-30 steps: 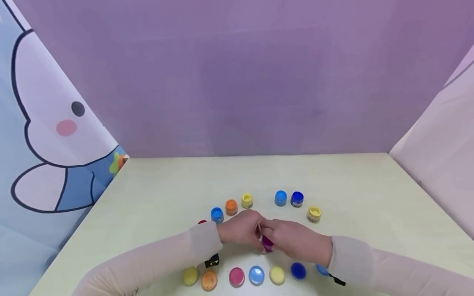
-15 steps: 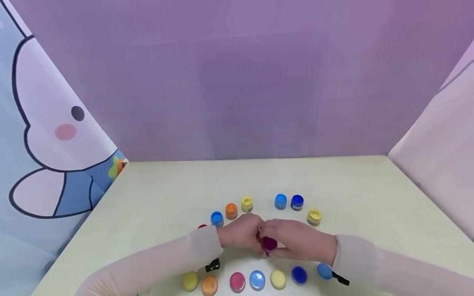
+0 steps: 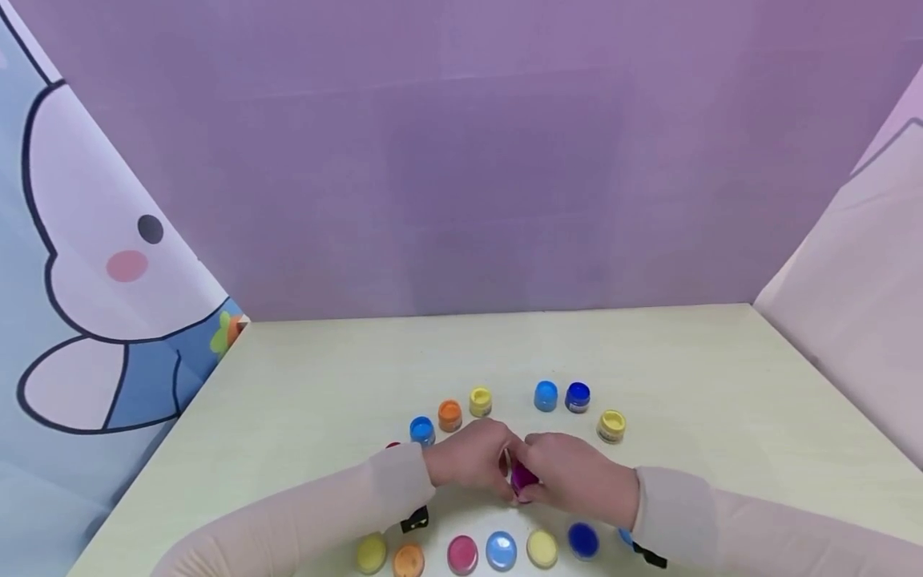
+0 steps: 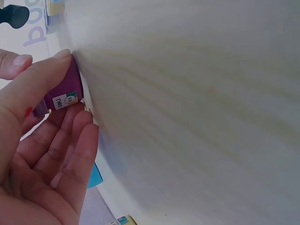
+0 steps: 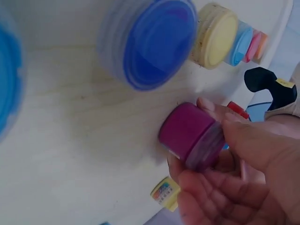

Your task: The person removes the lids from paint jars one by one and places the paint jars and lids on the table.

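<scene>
Near the front middle of the table, both hands hold one purple paint jar point(image 3: 523, 478) between them. My left hand point(image 3: 472, 458) grips its body with thumb and fingers; in the left wrist view the jar point(image 4: 68, 91) shows a small white label. My right hand point(image 3: 577, 473) pinches the jar from the other side. In the right wrist view its fingers are at the translucent rim end of the tilted jar point(image 5: 187, 131). Whether that rim end is loose from the jar cannot be told. The fingers hide part of the jar in every view.
Behind the hands stand several small paint jars, among them orange point(image 3: 450, 415), yellow point(image 3: 480, 402), dark blue point(image 3: 578, 397) and another yellow point(image 3: 611, 426). Along the front lies a row of round lids, including pink point(image 3: 462, 554) and dark blue point(image 3: 583, 541). A purple wall point(image 3: 505, 184) closes the back.
My right hand opened its grip around the purple jar half a second ago, moving slightly right, and now pinches it again closer to my left hand. My left hand keeps its hold.
</scene>
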`<state>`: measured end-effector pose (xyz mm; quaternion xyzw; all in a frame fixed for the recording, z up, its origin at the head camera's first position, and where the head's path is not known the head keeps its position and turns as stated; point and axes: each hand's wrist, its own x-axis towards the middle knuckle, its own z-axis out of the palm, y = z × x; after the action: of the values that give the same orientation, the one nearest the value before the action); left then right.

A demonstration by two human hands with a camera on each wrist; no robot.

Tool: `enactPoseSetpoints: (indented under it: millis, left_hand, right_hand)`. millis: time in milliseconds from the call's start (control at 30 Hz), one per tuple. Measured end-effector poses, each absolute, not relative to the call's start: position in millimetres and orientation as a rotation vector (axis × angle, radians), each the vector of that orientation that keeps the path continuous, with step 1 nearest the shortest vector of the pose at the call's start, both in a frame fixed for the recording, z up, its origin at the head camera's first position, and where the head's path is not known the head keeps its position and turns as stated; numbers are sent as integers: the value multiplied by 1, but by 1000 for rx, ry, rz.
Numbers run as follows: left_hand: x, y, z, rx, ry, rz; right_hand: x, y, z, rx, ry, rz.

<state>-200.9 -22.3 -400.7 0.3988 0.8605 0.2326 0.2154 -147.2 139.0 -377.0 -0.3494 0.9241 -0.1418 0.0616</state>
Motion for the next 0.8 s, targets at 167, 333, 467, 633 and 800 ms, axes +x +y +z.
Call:
enactPoseSetpoints:
  millis: [167,333,467,633,800]
  left_hand:
    - [-200,-21,-401,1045,2390,650]
    - [-201,-22,-399,1099,2381,660]
    - [-203,-22,-400,1140,2357,670]
    - [-203,-22,-401,1176,2346,660]
    - [-202,-21,-399,1180,2348,644]
  right_hand:
    - [-148,141,-373,-1217,2731,-307]
    - [-148,149,-373,-1513,2716,-78]
    - [-147,153,-375,-1524,2693,-213]
    - [-146,151,-372,-1191,2791,-521]
    - [-146,145,-372,-941,2852,-528]
